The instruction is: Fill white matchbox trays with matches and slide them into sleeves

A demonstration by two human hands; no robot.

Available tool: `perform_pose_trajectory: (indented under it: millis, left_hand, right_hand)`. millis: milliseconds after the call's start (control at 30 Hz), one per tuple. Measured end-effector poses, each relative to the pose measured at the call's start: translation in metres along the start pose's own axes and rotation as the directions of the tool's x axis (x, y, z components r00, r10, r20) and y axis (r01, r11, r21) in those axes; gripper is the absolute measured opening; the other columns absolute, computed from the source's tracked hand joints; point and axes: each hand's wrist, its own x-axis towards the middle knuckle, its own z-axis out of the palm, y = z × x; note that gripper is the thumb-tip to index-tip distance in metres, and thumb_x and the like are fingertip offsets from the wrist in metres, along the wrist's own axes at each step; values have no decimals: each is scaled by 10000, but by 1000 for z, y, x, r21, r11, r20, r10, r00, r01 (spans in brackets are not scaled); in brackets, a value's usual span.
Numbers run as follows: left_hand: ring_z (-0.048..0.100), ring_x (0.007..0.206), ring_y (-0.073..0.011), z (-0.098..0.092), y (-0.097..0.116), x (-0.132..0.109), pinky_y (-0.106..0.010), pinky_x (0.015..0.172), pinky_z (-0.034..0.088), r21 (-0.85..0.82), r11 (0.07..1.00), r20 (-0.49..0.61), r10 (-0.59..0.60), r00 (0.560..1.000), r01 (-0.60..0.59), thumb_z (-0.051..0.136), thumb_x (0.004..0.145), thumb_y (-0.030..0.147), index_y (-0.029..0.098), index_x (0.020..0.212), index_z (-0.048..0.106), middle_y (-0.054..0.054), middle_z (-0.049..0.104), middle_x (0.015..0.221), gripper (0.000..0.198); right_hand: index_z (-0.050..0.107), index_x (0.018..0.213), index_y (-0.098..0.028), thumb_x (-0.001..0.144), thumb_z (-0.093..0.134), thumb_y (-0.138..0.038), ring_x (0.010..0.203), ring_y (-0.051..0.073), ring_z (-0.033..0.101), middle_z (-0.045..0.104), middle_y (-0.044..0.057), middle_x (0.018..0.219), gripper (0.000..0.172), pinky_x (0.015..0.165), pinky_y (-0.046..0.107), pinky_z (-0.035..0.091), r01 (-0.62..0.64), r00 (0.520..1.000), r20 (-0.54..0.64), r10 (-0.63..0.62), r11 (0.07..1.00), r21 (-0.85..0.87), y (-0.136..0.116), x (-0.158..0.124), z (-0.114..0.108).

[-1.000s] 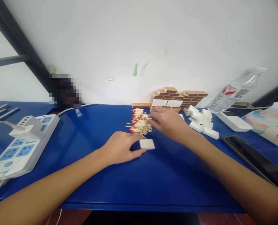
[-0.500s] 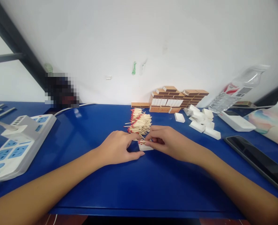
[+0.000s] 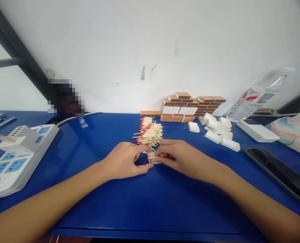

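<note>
A small white matchbox tray lies on the blue table between my hands. My left hand is at its left end, index finger near the far edge and thumb near the front edge, steadying it. My right hand pinches red-tipped matches between thumb and fingers, low over the tray, heads pointing left. How many it holds is hidden. Just beyond my fingers lies a heap of loose matches, most of their red heads to the left.
Matchboxes are stacked against the wall, with one box behind the heap. White trays lie piled to the right. Further right are a plastic bottle, a white device and a phone. A power strip occupies the left.
My right hand has lowered the pinched matches toward the front of the tray. My left hand stays at the tray's left end. The view has shifted slightly.
</note>
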Motion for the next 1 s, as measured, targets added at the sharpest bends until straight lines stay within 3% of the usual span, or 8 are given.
perform_pose_trajectory:
  millis: [567, 767, 1000]
  left_hand:
    - [517, 501, -93, 1, -1, -1, -233, 540, 338, 17, 1000, 2, 10, 1000, -10, 700, 874, 403, 225, 1117, 699, 87, 559, 561, 302]
    - [515, 488, -95, 1, 1, -2, -236, 521, 332, 37, 999, -7, 25, 1000, -24, 688, 885, 411, 222, 1121, 697, 83, 550, 559, 302]
    - [496, 486, -89, -1, 6, -3, -224, 530, 361, 29, 997, 8, 76, 997, -76, 681, 894, 385, 222, 1091, 707, 79, 553, 575, 257]
  right_hand:
    - [663, 834, -192, 966, 636, -206, 710, 118, 550, 634, 6, 868, 135, 628, 255, 381, -38, 999, -2, 38, 998, -52, 2, -1, -7]
    - [717, 894, -199, 986, 612, -208, 719, 133, 573, 657, 28, 904, 139, 634, 271, 394, -26, 999, 30, 29, 996, -83, -2, -2, -10]
    - [740, 936, -209, 985, 655, -253, 754, 128, 591, 647, 21, 918, 107, 665, 251, 417, 12, 1000, 18, -13, 999, 40, -4, -1, -2]
